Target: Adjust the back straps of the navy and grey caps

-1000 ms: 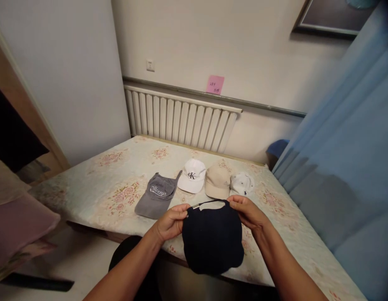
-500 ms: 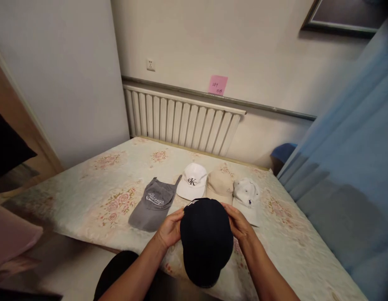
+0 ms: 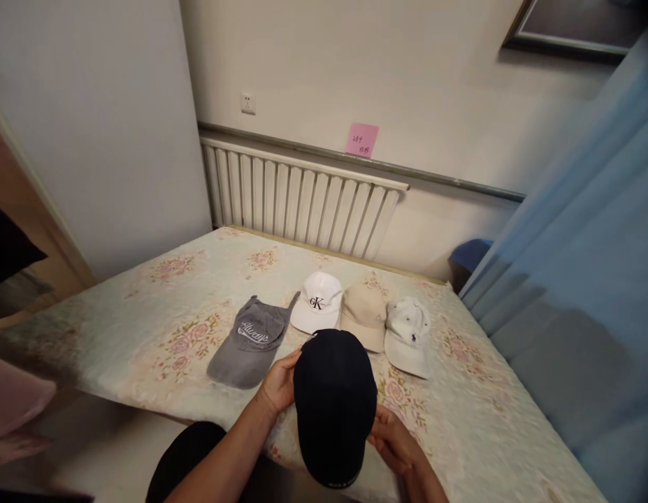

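A black baseball cap (image 3: 335, 405) is held between my two hands above the near edge of the bed, its brim toward me. My left hand (image 3: 282, 381) grips its left side, fingertips partly hidden behind the cap. At the lower right, by the brim, my right hand (image 3: 391, 434) pinches the cap's edge. Beyond it on the bed lie a grey cap (image 3: 253, 342) with white lettering, a white cap (image 3: 317, 302) with black letters, a beige cap (image 3: 364, 314) and a pale cap (image 3: 408, 335) with a small dark emblem.
The caps lie on a bed with a floral cover (image 3: 198, 286). A white radiator (image 3: 297, 199) stands against the wall behind it. Blue curtain (image 3: 575, 279) hangs at the right. A rounded black object (image 3: 184, 454) is below my left forearm.
My right hand has slid down the black cap's right side toward the brim. The cap has shifted slightly left, while my left hand keeps its grip.
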Action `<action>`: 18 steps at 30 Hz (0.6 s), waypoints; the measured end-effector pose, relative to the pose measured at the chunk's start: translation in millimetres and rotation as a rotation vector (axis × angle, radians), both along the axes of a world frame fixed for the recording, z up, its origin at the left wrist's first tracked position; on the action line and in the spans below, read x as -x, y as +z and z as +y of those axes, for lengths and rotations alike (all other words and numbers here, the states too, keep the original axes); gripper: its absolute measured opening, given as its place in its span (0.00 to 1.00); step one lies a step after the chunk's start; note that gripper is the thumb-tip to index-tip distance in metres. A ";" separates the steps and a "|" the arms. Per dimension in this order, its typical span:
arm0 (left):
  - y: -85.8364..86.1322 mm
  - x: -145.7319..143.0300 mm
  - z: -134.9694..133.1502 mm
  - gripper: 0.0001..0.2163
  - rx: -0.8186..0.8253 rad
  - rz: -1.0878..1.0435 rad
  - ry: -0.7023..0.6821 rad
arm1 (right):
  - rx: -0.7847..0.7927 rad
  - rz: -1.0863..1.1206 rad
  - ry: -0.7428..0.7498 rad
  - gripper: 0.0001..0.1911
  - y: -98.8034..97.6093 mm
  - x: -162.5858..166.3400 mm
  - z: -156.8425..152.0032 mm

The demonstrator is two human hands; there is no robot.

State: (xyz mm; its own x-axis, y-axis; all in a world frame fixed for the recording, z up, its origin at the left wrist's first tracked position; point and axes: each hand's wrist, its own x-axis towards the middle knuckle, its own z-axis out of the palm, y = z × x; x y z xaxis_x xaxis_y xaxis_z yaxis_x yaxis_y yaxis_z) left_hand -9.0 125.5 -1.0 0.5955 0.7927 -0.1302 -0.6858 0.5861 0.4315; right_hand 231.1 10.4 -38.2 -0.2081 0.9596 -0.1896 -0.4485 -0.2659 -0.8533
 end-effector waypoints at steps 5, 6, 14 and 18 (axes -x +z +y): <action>3.2 1.5 -3.0 0.10 0.007 -0.014 0.000 | 0.000 -0.010 0.003 0.21 7.8 7.9 -14.8; 4.6 1.5 -4.5 0.10 0.007 -0.015 0.004 | -0.006 -0.005 -0.026 0.22 11.2 10.2 -18.7; 35.8 2.7 -17.9 0.14 -0.035 -0.103 -0.075 | -0.010 -0.014 -0.198 0.24 35.8 21.5 -45.2; 53.4 -3.0 -32.0 0.15 -0.044 -0.226 0.154 | -0.049 0.088 -0.224 0.21 41.3 34.3 -47.9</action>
